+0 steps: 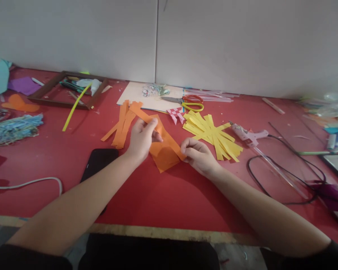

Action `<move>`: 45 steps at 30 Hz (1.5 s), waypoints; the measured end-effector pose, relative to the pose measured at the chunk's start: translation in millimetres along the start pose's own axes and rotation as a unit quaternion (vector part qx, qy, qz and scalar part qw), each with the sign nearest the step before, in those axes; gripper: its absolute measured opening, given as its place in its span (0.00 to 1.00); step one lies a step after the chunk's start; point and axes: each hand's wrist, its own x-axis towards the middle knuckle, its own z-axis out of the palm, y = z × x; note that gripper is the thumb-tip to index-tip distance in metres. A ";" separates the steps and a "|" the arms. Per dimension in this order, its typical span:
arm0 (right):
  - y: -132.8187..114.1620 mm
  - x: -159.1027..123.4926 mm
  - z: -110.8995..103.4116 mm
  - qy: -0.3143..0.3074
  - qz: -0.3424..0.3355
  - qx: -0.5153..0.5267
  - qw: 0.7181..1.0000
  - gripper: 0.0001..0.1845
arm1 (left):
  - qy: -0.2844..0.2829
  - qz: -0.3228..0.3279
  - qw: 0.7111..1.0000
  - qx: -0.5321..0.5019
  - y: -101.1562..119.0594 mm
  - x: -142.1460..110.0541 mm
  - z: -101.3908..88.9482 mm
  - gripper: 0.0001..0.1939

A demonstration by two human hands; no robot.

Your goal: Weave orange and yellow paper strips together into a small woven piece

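Between my hands stretches an orange paper strip [169, 140], slanting from upper left to lower right. My left hand [143, 137] pinches it near the upper part, thumb on top. At its lower right end, the fingertips of my right hand [198, 154] are closed on it. Under the strip lies a wider orange paper piece [163, 159] on the red table. Cut orange strips [122, 125] are piled just left of my left hand. A heap of yellow paper strips [214, 135] lies beyond my right hand, beside a small red-and-white woven paper piece [176, 114].
Scissors [193, 103] rest at the back on a pale sheet [132, 93]. A pink glue gun [249, 135] with a black cord lies to the right. On the left are a black phone [97, 161], a brown frame [52, 86] holding tools, and a white cable [30, 184].
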 end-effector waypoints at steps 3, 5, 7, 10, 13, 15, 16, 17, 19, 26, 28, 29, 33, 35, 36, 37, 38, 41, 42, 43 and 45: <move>1.8 0.5 -0.5 -0.007 0.005 0.009 1.000 0.05 | 0.039 0.013 0.999 -0.020 2.0 7.3 -4.1 0.15; 1.9 0.8 -0.5 -0.002 0.005 0.011 1.000 0.05 | 0.019 0.008 1.000 -0.006 2.3 7.4 -4.8 0.18; 0.8 1.0 0.1 0.008 0.008 0.019 1.000 0.05 | -0.026 -0.013 0.999 0.020 2.1 4.4 -3.7 0.22; -1.6 1.1 1.7 0.019 0.016 0.030 0.999 0.05 | -0.083 -0.042 0.994 0.062 0.8 -1.6 -0.8 0.24; -3.1 1.0 2.9 0.018 0.019 0.030 0.999 0.06 | -0.079 -0.044 0.993 0.077 -1.7 -3.9 0.5 0.22; -3.5 0.8 3.4 0.016 0.017 0.034 0.999 0.06 | -0.067 -0.037 0.994 0.073 -3.2 -2.4 -0.1 0.21; -3.6 0.7 3.5 0.013 0.016 0.038 0.999 0.06 | -0.064 -0.034 0.995 0.067 -3.5 -1.1 -0.7 0.20; -3.7 0.5 3.5 0.010 0.014 0.041 0.999 0.06 | -0.061 -0.030 0.996 0.057 -3.4 0.5 -1.4 0.19; -3.7 0.3 3.3 0.001 0.008 0.047 0.999 0.06 | -0.048 -0.029 0.998 0.034 -1.8 3.6 -2.9 0.19; -3.1 3.8 0.6 0.014 0.025 0.093 0.995 0.07 | -0.124 -0.145 0.979 0.068 5.6 -3.5 -5.8 0.21; -3.0 4.5 0.4 0.022 0.025 0.110 0.993 0.10 | -0.248 -0.190 0.942 0.123 4.9 -10.1 -5.7 0.20; -2.8 4.4 0.4 0.021 0.023 0.114 0.993 0.11 | -0.316 -0.209 0.914 0.147 4.5 -12.9 -5.7 0.19; -1.7 2.5 -0.3 -0.005 0.019 0.108 0.994 0.14 | -0.479 -0.241 0.821 0.197 5.0 -16.5 -7.6 0.16; -1.5 1.4 -0.6 -0.011 0.015 0.096 0.995 0.13 | -0.489 -0.247 0.811 0.204 6.7 -14.5 -9.8 0.17; -1.7 1.0 -0.6 -0.011 0.014 0.091 0.996 0.13 | -0.488 -0.249 0.811 0.207 7.7 -13.4 -11.0 0.18; -2.0 0.7 -0.3 -0.009 0.014 0.088 0.996 0.12 | -0.485 -0.251 0.811 0.211 8.5 -12.4 -12.0 0.18; -2.5 0.6 0.0 -0.007 0.012 0.090 0.996 0.12 | -0.483 -0.250 0.811 0.214 9.2 -11.6 -12.8 0.18; -3.6 0.6 1.2 -0.009 0.014 0.102 0.995 0.14 | -0.495 -0.245 0.802 0.228 10.4 -10.9 -14.1 0.15; -3.6 0.8 1.5 -0.012 0.014 0.106 0.994 0.15 | -0.508 -0.244 0.793 0.231 10.7 -10.9 -14.3 0.15; -3.3 1.0 1.6 -0.015 0.015 0.108 0.994 0.16 | -0.524 -0.244 0.782 0.233 11.0 -11.1 -14.5 0.15; -2.2 1.8 1.3 -0.016 0.013 0.105 0.994 0.15 | -0.556 -0.251 0.757 0.235 11.6 -11.3 -15.1 0.16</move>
